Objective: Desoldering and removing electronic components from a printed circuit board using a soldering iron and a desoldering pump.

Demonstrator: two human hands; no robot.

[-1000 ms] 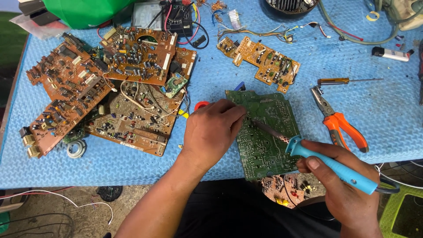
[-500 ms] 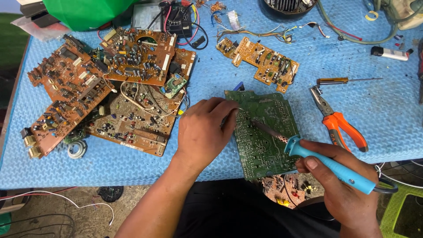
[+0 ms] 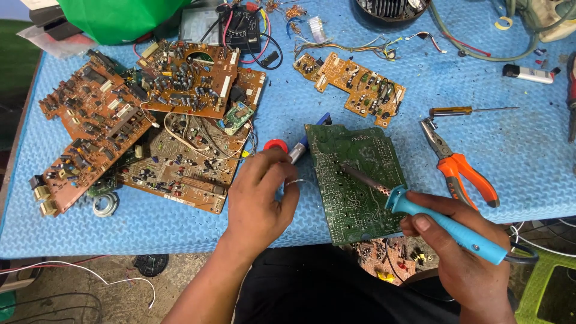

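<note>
A green circuit board (image 3: 354, 174) lies solder side up on the blue foam mat (image 3: 528, 150) near the front edge. My right hand (image 3: 468, 270) grips a soldering iron with a blue handle (image 3: 444, 225), whose dark tip rests on the middle of the board. My left hand (image 3: 261, 204) lies just left of the board with its fingers curled, pinching a thin silvery wire (image 3: 293, 181). Past its fingertips lies a silver and blue suction pump (image 3: 298, 153) with a red round piece (image 3: 276, 145) beside it.
A pile of brown circuit boards (image 3: 180, 144) fills the left of the mat. Another brown board (image 3: 354, 84) lies behind the green one. Orange-handled pliers (image 3: 462, 171) and a thin screwdriver (image 3: 462, 111) lie to the right. A multimeter (image 3: 240, 27) sits at the back.
My left hand has slid leftwards off the green board and now rests beside it. The right hand and the iron have stayed on the board.
</note>
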